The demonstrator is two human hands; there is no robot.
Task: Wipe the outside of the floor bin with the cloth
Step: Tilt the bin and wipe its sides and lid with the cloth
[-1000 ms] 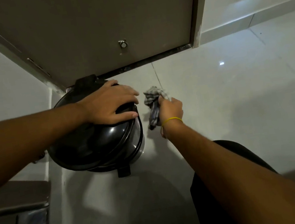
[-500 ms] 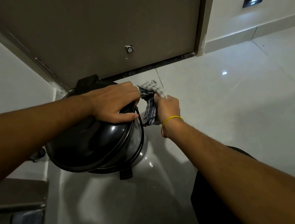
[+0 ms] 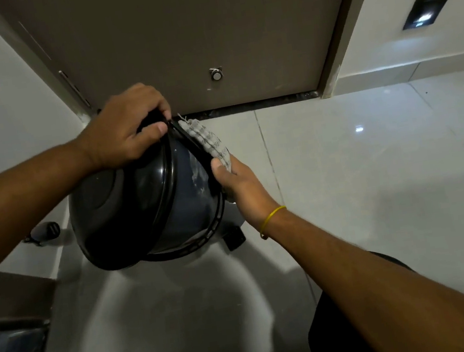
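Note:
A round black floor bin (image 3: 129, 220) with a glossy domed lid stands on the pale tiled floor by the door. Its lid is raised at the right, showing the dark inside (image 3: 192, 199). My left hand (image 3: 125, 128) grips the lid's far edge. My right hand (image 3: 238, 184) holds a grey checked cloth (image 3: 211, 143) pressed along the bin's right rim, thumb on the rim. A black pedal (image 3: 235, 238) sticks out at the bin's base.
A brown door (image 3: 189, 32) with a small metal stop (image 3: 216, 74) stands just behind the bin. White wall at left, a dark ledge (image 3: 9, 299) at lower left, a small dark object (image 3: 45, 232) beside the bin. Open floor tiles (image 3: 373, 171) stretch to the right.
My left hand shifted from the lid's top to its far edge and tilted the lid up. My right hand brought the cloth from beside the bin onto its right rim.

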